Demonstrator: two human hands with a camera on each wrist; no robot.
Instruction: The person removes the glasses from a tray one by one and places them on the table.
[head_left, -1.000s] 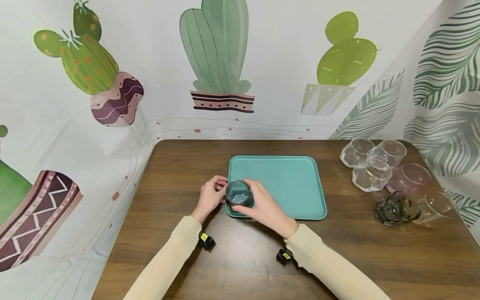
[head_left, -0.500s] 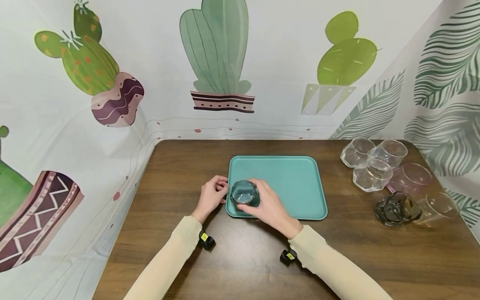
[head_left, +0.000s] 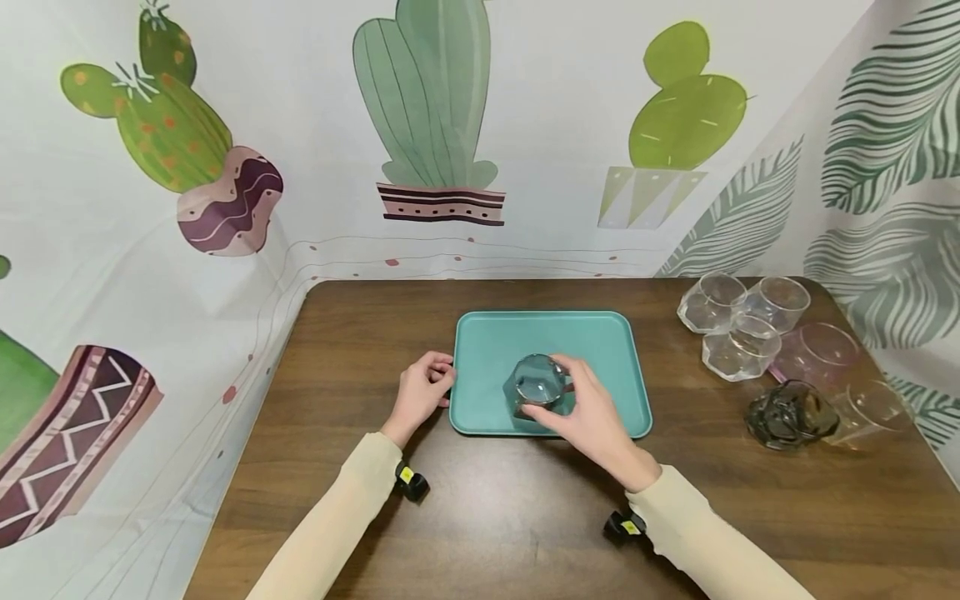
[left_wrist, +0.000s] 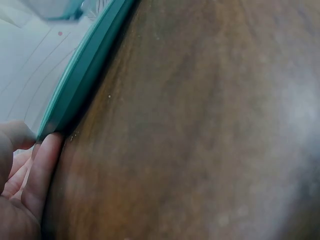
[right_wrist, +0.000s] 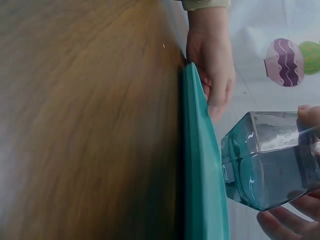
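My right hand (head_left: 596, 421) grips a see-through faceted drinking glass (head_left: 537, 382) by its side, thumb near and fingers far. The glass is upright over the front middle of the teal tray (head_left: 491, 337). In the right wrist view the glass (right_wrist: 272, 160) has its base very close to the tray (right_wrist: 197, 165); whether they touch I cannot tell. My left hand (head_left: 422, 392) holds the tray's left edge. In the left wrist view, thumb and fingers of that hand (left_wrist: 27, 172) meet at the rim, partly cut off by the frame.
Several glasses stand at the table's right: clear faceted glasses (head_left: 741, 350) at the back, a pink glass (head_left: 817, 354), a dark grey glass (head_left: 791, 417) and an amber-tinted glass (head_left: 870, 417). Behind the wooden table (head_left: 360, 325) hangs a cactus-print cloth (head_left: 555, 167).
The right hand has carried the glass rightward from the tray's left edge toward its middle. The left hand has stayed at the tray's left edge, and the tray has not visibly moved.
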